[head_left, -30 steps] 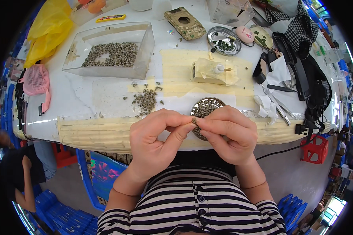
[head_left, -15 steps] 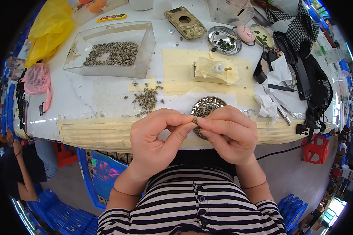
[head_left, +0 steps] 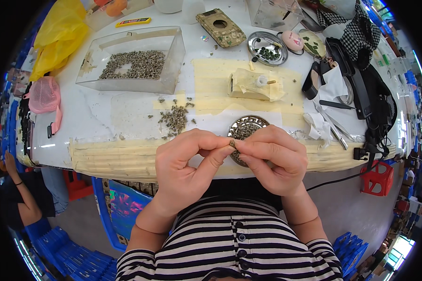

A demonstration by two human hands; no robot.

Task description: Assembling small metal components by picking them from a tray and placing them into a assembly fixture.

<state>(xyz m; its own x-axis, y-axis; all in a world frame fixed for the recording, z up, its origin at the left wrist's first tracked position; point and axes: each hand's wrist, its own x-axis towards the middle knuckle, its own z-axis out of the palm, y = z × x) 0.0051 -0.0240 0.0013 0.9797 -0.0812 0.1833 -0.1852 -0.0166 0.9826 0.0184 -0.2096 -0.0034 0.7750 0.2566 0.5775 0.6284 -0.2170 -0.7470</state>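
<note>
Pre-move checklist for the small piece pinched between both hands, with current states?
1. Small metal piece pinched by left hand and right hand: ok.
2. Both hands over the table edge, in front of the body: ok.
3. Round metal dish of pieces just behind the fingertips, partly hidden by the right hand: ok.
4. Loose pile of pieces on the table, apart from the hands: ok.
5. Clear tray of pieces upright at the back left: ok.
6. Orientation of the pinched piece: cannot tell, too small.
</note>
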